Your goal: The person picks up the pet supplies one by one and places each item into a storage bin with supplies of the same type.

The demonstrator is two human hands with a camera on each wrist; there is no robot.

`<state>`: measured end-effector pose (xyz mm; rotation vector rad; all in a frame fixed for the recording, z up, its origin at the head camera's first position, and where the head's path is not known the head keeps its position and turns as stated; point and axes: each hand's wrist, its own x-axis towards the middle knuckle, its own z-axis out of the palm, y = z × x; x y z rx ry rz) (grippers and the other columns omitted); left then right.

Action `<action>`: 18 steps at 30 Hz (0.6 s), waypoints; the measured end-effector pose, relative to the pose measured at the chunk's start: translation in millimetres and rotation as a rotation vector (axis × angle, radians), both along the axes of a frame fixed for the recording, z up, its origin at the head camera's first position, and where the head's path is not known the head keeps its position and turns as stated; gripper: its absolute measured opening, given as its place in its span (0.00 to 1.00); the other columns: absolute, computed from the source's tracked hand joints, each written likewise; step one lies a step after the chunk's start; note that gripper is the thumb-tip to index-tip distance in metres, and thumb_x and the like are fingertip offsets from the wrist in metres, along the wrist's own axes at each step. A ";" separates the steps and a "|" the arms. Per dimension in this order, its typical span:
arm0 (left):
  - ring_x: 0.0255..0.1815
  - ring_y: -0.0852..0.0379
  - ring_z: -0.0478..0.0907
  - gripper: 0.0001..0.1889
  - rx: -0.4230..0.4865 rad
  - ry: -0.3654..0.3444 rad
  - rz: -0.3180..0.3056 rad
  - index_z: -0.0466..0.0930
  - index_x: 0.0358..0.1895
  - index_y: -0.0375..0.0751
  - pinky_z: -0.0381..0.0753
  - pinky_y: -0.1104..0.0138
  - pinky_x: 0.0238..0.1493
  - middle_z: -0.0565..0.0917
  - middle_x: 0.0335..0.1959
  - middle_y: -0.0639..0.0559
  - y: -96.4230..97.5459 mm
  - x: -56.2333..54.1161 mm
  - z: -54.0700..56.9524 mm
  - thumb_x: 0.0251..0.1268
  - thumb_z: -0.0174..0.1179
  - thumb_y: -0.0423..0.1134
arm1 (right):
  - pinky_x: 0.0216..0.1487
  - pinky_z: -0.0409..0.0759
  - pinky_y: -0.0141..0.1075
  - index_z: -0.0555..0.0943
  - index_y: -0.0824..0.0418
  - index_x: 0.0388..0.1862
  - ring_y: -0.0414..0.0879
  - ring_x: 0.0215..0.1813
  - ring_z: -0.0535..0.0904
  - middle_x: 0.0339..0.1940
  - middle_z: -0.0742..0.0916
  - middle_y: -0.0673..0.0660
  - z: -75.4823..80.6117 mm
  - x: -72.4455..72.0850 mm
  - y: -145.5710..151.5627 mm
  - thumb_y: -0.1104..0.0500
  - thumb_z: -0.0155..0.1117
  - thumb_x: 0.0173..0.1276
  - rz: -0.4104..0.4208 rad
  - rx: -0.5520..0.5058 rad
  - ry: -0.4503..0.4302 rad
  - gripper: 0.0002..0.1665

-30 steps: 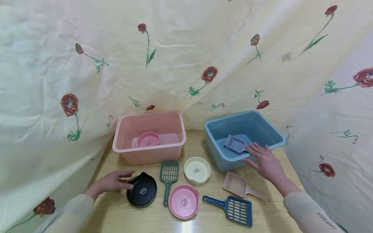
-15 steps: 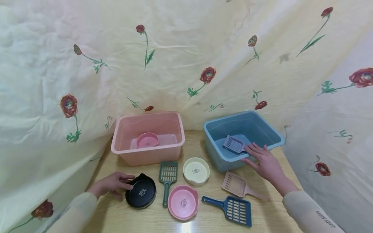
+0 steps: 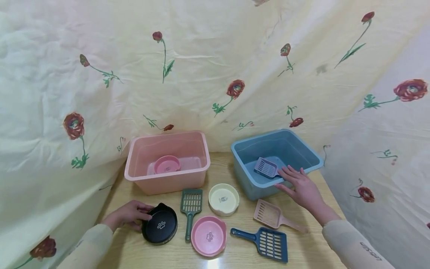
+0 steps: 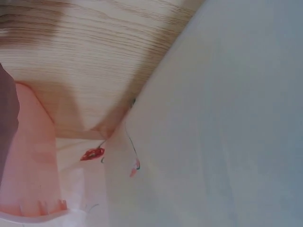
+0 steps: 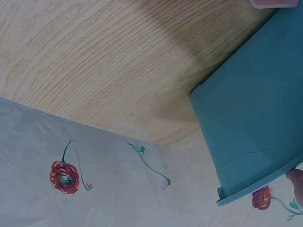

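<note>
A black pet bowl [image 3: 159, 225] with a white paw print sits at the front left. My left hand [image 3: 129, 215] grips its left rim, fingertips over the edge and another digit low against the outer side. On the right, my right hand [image 3: 301, 187] rests at the front rim of a blue bin [image 3: 246, 173], its fingers fairly straight and spread. Inside that bin lies a purple litter scoop [image 3: 266, 167], its handle end partly hidden by the right fingertips. In the right wrist view, the bin's wall [image 5: 255, 118] fills the right side.
A pink bin [image 3: 171, 182] holding a pink bowl [image 3: 167, 164] stands back left. Between the hands are a green scoop [image 3: 190, 213], a cream bowl [image 3: 224, 205], another pink bowl [image 3: 209, 244], a pale pink scoop [image 3: 268, 213] and a navy scoop [image 3: 272, 244]. Flowered cloth [image 3: 198, 67] hangs behind.
My left hand has come slightly closer around the black bowl's rim. The right hand stays at the blue bin's edge. The whole head view has shifted a little left and down.
</note>
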<state>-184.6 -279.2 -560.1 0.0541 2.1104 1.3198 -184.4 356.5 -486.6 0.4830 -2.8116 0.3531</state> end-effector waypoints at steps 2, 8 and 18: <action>0.49 0.46 0.88 0.27 -0.003 0.005 0.007 0.76 0.70 0.24 0.92 0.55 0.34 0.85 0.60 0.27 0.9 0.9 0.5 0.69 0.69 0.29 | 0.76 0.62 0.71 0.80 0.63 0.72 0.70 0.76 0.73 0.72 0.81 0.68 0.1 -0.1 -0.1 0.44 0.78 0.66 -0.003 0.002 -0.001 0.41; 0.50 0.44 0.89 0.26 -0.015 0.005 0.029 0.76 0.68 0.23 0.93 0.54 0.35 0.84 0.59 0.26 3.6 1.5 4.5 0.69 0.67 0.24 | 0.75 0.62 0.71 0.81 0.63 0.72 0.70 0.75 0.74 0.72 0.81 0.68 -1.1 -2.0 0.1 0.44 0.78 0.66 -0.001 0.011 0.009 0.41; 0.47 0.44 0.88 0.26 0.018 0.004 0.019 0.74 0.68 0.20 0.93 0.53 0.34 0.84 0.57 0.25 1.9 0.5 2.3 0.65 0.63 0.20 | 0.75 0.62 0.72 0.80 0.63 0.73 0.70 0.76 0.73 0.72 0.81 0.68 -0.1 -1.6 0.5 0.44 0.77 0.67 -0.012 0.021 -0.018 0.41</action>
